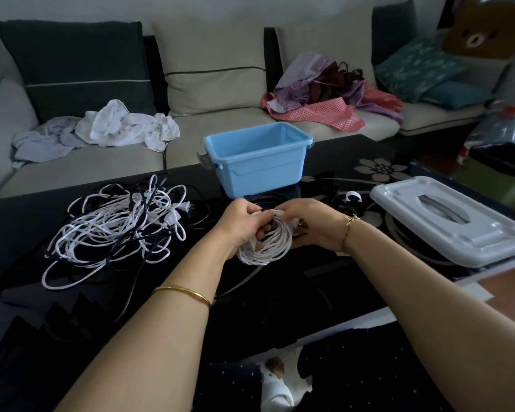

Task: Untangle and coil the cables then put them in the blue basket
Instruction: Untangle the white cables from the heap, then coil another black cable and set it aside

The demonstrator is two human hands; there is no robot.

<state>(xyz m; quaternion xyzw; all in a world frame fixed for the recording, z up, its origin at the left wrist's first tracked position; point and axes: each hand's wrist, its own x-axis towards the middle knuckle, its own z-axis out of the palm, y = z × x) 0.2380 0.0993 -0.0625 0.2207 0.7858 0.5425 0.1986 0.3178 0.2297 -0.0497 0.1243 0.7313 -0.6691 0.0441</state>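
Your two forearms reach in from the bottom edge, the left one with a gold bangle [185, 292] at the wrist, and they meet over the black glass table [280, 292]. At the far left of the table lies the tangled pile [116, 227] of white and black cables, with loops crossing each other and white plugs [185, 207] on its right side. This part is not yet sorted.

Next comes your left hand [238, 224]. Its fingers are curled round the white coil [268, 251] and pass through the ring, it seems so that the turns cannot spring open. The coil hangs from both hands low over the table. Whether its lower part touches the glass, you cannot tell from here.

Directly behind the coil stands the blue basket [259, 171], open, and no cable shows inside from this angle. It is near enough that the coil should need only a short lift forward.

Your right hand [309, 224] pinches the top of the coil between thumb and fingertips, at a dark spot that may be a tie or a plug. Probably you are fastening the bundle there. At the right lies a grey lid [458, 230], put aside so that the basket is open.
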